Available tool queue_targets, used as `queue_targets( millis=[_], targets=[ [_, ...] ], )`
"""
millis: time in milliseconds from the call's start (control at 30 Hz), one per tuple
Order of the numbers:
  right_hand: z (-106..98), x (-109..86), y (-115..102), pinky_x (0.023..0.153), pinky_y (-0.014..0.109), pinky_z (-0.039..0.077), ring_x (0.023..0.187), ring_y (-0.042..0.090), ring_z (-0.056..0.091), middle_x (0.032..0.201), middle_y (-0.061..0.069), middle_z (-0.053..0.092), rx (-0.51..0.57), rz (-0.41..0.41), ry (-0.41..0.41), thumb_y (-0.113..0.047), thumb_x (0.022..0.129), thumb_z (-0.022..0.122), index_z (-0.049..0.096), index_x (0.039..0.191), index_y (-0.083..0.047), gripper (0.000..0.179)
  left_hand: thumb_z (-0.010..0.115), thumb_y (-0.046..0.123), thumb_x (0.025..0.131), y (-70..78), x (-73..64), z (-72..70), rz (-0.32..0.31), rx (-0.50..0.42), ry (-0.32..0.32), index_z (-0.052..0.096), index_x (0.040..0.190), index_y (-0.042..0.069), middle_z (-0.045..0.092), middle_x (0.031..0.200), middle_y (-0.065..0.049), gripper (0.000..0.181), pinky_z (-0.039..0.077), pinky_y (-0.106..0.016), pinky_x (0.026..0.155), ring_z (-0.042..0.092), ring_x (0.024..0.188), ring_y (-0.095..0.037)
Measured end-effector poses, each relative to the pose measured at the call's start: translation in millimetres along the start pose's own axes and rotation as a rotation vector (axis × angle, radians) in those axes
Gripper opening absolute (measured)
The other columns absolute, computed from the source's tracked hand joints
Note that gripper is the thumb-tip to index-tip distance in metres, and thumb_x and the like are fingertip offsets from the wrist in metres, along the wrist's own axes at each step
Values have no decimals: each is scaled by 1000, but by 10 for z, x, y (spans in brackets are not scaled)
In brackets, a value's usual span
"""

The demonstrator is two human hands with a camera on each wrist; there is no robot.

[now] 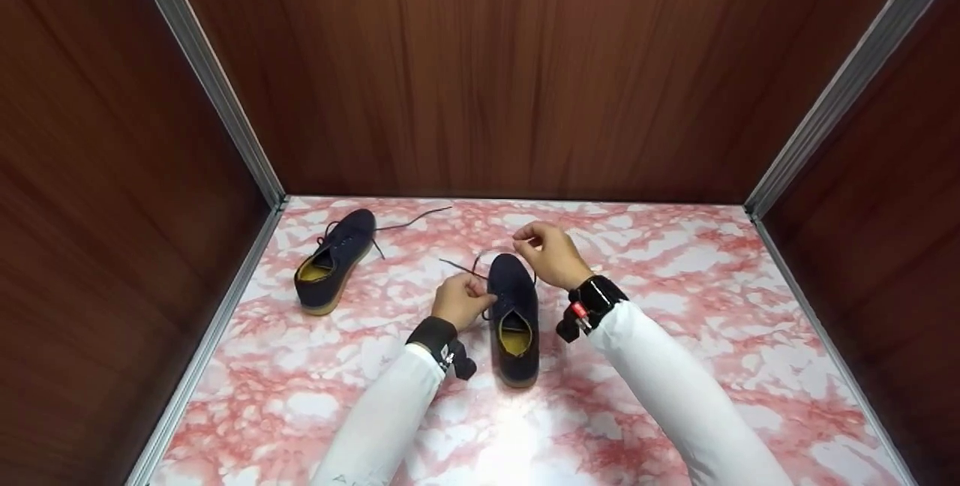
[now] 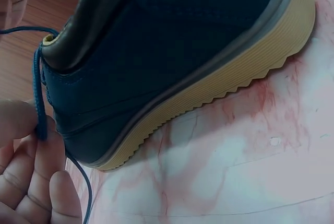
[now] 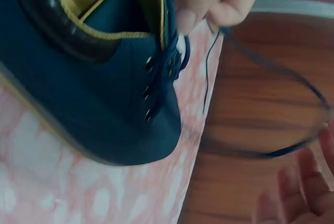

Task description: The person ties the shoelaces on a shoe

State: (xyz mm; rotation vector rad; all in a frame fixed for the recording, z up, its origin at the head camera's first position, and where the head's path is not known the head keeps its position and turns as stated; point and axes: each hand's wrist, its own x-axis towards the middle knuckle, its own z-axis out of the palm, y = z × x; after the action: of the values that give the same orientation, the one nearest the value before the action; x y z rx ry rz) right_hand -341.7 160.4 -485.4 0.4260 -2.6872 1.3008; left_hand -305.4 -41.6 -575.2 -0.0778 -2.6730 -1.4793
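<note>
A dark navy lace-up shoe (image 1: pixel 512 274) with a yellow lining stands on the floor, toe pointing away from me. At its left side my left hand (image 1: pixel 459 301) pinches a navy shoelace (image 2: pixel 38 91) between thumb and finger beside the collar. My right hand (image 1: pixel 556 255) is raised off the toe's right side, thumb and forefinger together on the lace. In the right wrist view that lace (image 3: pixel 286 150) curves in a blurred loop from the left hand to the right fingers (image 3: pixel 308 174). A thin loose lace end dangles below the left hand.
A matching navy shoe (image 1: pixel 352 236) stands to the left, its laces (image 1: pixel 416 221) spread over the red-and-white marbled floor (image 1: pixel 660 366). Dark wooden panels (image 1: pixel 510 73) rise behind and on both sides, with grey metal strips (image 1: pixel 217 81) along the corners.
</note>
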Motion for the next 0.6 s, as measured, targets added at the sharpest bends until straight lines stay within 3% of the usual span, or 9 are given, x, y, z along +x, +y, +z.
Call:
queue_targets(
  millis=[133,333,600],
  targets=[
    [-52,-16,72,96,48,56,108,35,72,114,17,75,20,-1,-3,-12,99,68,72,113,0,19,89,21,80,6,1,17,-2,-4,2,67,78,9,58,66,10,25,44,-22,61,54,63,-6],
    [-191,-67,277,90,37,53,101,31,70,108,17,75,-12,69,24,-10,99,67,72,109,-1,15,88,20,81,1,-9,17,-11,-27,-6,66,76,10,56,63,10,25,42,-20,57,53,59,-5],
    [-252,-131,434,81,28,50,87,16,65,100,14,76,-37,72,5,-11,98,68,73,102,-3,11,88,21,81,-17,1,14,-12,-21,-2,64,74,12,56,63,11,26,42,-21,59,53,60,-6]
  ],
)
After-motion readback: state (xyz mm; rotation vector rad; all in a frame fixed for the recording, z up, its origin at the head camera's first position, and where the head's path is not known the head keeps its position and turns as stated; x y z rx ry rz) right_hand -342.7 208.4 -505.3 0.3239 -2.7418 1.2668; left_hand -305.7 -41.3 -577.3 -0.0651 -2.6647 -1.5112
